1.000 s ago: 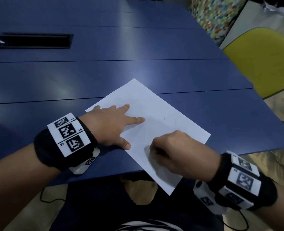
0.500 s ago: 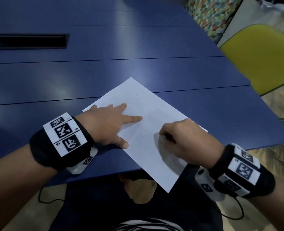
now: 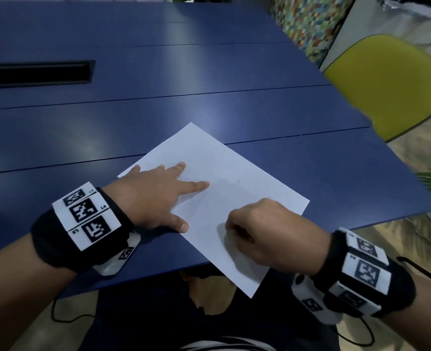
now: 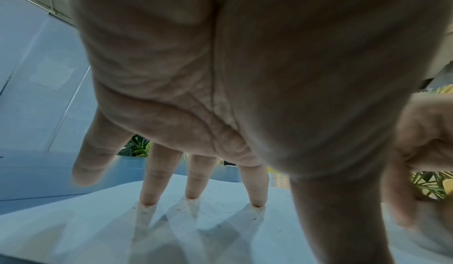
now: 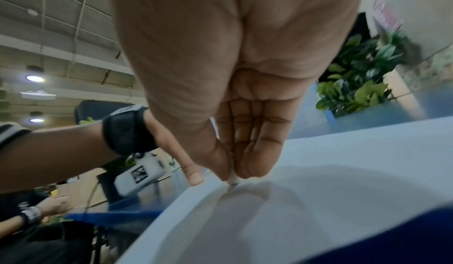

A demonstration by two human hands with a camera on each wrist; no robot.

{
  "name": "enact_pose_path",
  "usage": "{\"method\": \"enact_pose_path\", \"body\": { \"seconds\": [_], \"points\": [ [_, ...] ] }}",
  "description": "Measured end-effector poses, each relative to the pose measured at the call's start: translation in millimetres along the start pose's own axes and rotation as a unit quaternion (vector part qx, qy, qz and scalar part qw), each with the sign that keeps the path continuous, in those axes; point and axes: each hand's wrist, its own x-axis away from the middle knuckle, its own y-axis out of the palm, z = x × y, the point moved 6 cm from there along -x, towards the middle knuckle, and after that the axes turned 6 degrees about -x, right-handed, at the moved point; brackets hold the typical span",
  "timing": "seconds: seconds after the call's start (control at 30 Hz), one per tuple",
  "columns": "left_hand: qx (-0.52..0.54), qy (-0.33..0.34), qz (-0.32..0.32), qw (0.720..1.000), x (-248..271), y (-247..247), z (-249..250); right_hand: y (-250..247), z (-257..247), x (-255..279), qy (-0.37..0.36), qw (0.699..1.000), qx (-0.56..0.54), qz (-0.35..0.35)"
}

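A white sheet of paper [image 3: 237, 178] lies at an angle on the blue table [image 3: 158, 110], its near corner hanging over the front edge. My left hand [image 3: 158, 196] presses it flat with straight, spread fingers [image 4: 196, 181]; the paper [image 4: 220, 229] shows faint specks around the fingertips. My right hand [image 3: 265, 229] is curled over the sheet's near right part. In the right wrist view the right hand [image 5: 235, 161] pinches a small white stub [image 5: 232, 180] whose tip touches the paper [image 5: 318, 200]. What the stub is cannot be told.
A black cable slot [image 3: 37, 73] is set into the table at the far left. A yellow-green chair [image 3: 391, 82] stands off the table's right side. Leafy plants [image 5: 355, 78] and another person's hand [image 5: 49, 204] appear in the right wrist view.
My right hand slid up and right across the paper, then back down and left. The left hand has stayed pressed on the sheet.
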Motion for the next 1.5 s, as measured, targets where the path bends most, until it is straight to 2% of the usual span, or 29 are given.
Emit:
{"method": "enact_pose_path", "body": {
  "seconds": [0.17,0.37,0.5,0.57,0.67,0.83,1.0,1.13,1.2,1.27,1.33,1.5],
  "points": [
    [0.003,0.001,0.0,1.0,0.7,-1.3,0.9,-21.0,27.4,-10.0,0.073,0.994,-0.002,0.087],
    [0.011,0.015,-0.005,1.0,8.9,-1.9,-2.6,-6.8,6.6,7.6,0.006,0.999,-0.04,0.019],
    [0.0,0.028,-0.006,1.0,13.9,-0.9,-3.1,-18.2,27.2,19.3,0.055,0.993,-0.051,0.095],
    [0.009,0.039,0.003,0.999,16.1,-3.6,-1.3,-15.9,32.4,25.5,0.074,0.99,-0.051,0.109],
    [0.031,0.066,0.042,0.996,12.2,-11.4,7.3,-10.5,32.6,29.0,0.087,0.99,-0.058,0.096],
    [-0.004,0.057,-0.01,0.998,-1.3,-10.9,25.0,-19.4,23.0,17.1,0.075,0.991,-0.065,0.09],
    [-0.02,0.043,-0.015,0.999,-3.5,-10.7,27.8,-13.3,12.4,-4.7,0.074,0.991,-0.041,0.1],
    [-0.033,0.04,-0.015,0.999,-4.8,-10.4,28.1,6.3,-17.3,-0.8,0.023,0.998,-0.034,0.044],
    [-0.03,0.04,-0.014,0.999,-5.2,-10.2,27.1,2.9,-11.3,-1.7,0.034,0.999,-0.02,0.031],
    [-0.031,0.04,-0.014,0.999,-5.1,-9.8,27.4,-8.2,9.9,-5.6,0.081,0.995,-0.025,0.055],
    [-0.03,0.04,-0.014,0.999,-5.4,-9.7,27.6,-15.6,18.8,-7.2,0.093,0.991,-0.021,0.095],
    [-0.031,0.039,-0.012,0.999,-5.2,-10.5,27.5,7.1,-15.4,-3.7,0.034,0.998,-0.027,0.048]
  ]
}}
